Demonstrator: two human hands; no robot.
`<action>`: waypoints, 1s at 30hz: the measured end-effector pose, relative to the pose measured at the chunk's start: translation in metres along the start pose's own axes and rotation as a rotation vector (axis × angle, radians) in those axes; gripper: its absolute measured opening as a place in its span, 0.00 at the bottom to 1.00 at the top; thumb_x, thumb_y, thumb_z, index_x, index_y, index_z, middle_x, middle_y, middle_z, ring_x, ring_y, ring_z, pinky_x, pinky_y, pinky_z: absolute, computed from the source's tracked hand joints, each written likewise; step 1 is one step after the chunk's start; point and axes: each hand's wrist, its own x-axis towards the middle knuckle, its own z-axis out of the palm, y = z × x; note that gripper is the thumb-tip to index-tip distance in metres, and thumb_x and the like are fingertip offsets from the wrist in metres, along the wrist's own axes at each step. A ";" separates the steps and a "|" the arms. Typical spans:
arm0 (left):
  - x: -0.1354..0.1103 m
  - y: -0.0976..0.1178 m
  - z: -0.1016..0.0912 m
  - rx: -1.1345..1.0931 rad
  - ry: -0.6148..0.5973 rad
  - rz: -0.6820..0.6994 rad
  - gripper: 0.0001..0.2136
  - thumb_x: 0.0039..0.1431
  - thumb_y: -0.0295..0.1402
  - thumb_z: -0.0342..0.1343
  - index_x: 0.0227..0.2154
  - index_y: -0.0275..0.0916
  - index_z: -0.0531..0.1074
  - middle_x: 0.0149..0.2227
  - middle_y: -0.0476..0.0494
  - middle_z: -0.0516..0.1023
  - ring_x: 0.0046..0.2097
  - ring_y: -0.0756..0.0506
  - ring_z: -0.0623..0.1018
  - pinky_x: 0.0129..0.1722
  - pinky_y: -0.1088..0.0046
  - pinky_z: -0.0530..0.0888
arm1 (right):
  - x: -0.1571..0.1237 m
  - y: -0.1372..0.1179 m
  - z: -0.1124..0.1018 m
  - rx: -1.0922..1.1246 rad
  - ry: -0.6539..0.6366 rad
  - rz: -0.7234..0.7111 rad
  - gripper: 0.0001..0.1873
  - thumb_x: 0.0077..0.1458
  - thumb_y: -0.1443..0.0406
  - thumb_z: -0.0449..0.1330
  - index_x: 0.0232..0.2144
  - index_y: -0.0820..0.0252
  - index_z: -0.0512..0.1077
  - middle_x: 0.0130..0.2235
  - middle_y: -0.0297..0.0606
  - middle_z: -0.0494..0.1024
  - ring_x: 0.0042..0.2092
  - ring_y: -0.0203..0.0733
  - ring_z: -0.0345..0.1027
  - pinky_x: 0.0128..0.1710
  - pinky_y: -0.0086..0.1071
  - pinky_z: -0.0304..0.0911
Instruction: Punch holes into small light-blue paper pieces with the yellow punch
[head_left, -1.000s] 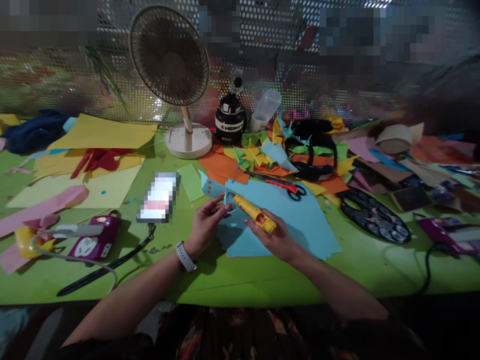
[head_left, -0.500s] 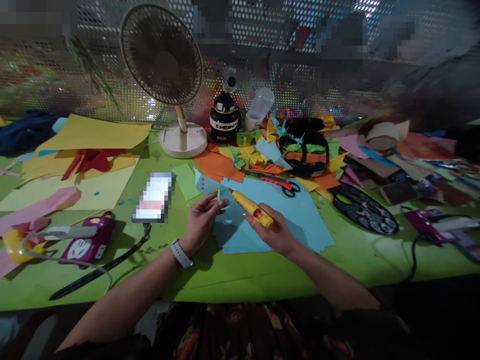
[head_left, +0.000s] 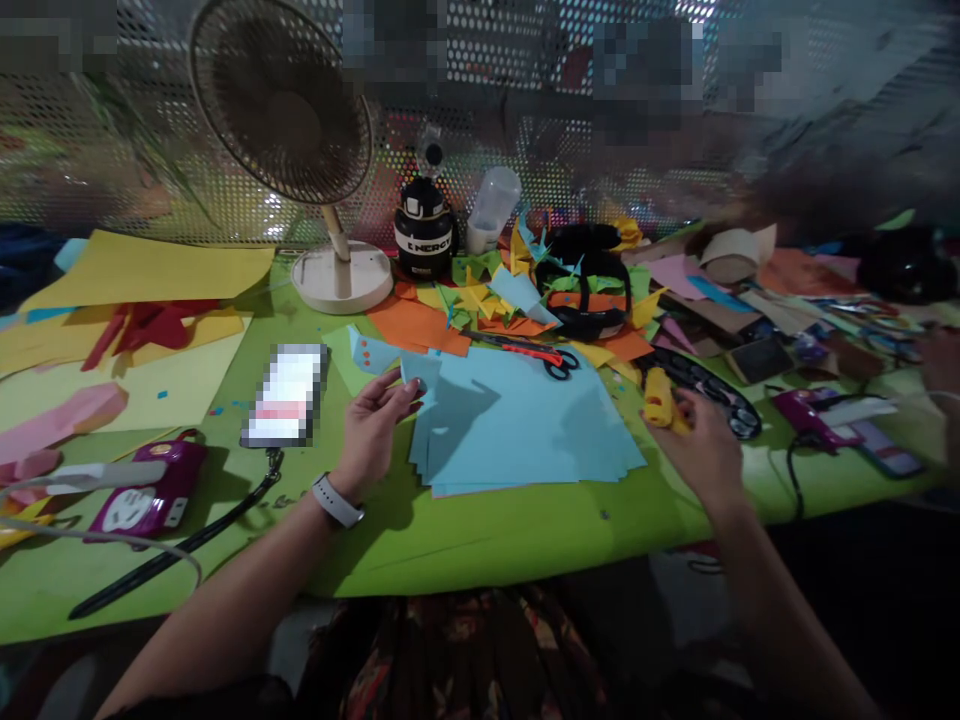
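My left hand [head_left: 375,420], with a watch at the wrist, pinches a folded light-blue paper piece [head_left: 421,370] between thumb and fingers. A light-blue part with red dots [head_left: 369,352] shows just beyond the fingertips; I cannot tell whether it is joined to the held piece. My right hand [head_left: 701,445] is out to the right, closed around a yellow tool [head_left: 659,398] shaped like a glue gun. Its far end lies near the black oval palette [head_left: 739,408]. Between my hands is a stack of light-blue paper sheets [head_left: 517,430].
Red-and-black scissors [head_left: 555,360] lie at the stack's back edge. Behind are folded paper scraps, a black bottle [head_left: 424,240] and a fan [head_left: 341,280]. A phone [head_left: 285,395] and purple power bank [head_left: 150,490] lie left. Another purple device [head_left: 814,420] sits right.
My right hand has moved right with the yellow tool, away from the blue paper piece. My left hand keeps its pinch. The whole view has shifted a little.
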 end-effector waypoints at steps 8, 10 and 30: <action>0.011 0.024 -0.003 -0.102 0.092 0.124 0.16 0.44 0.32 0.71 0.38 0.42 0.77 0.33 0.49 0.83 0.36 0.49 0.82 0.36 0.76 0.77 | 0.005 0.047 0.001 -0.437 -0.150 -0.047 0.42 0.55 0.47 0.53 0.66 0.62 0.54 0.57 0.56 0.68 0.57 0.63 0.61 0.53 0.51 0.57; 0.015 0.032 -0.006 -0.121 0.117 0.164 0.15 0.44 0.32 0.71 0.37 0.42 0.77 0.32 0.50 0.83 0.35 0.50 0.82 0.35 0.77 0.76 | 0.003 0.043 0.003 -0.467 -0.154 -0.132 0.40 0.59 0.46 0.47 0.66 0.61 0.54 0.64 0.56 0.60 0.62 0.63 0.55 0.56 0.52 0.53; 0.017 0.040 -0.011 -0.136 0.143 0.196 0.15 0.44 0.34 0.72 0.37 0.43 0.78 0.33 0.50 0.83 0.35 0.50 0.82 0.34 0.76 0.76 | 0.023 0.049 0.014 0.233 0.287 -0.128 0.38 0.49 0.34 0.53 0.46 0.54 0.79 0.55 0.55 0.73 0.59 0.54 0.66 0.57 0.49 0.59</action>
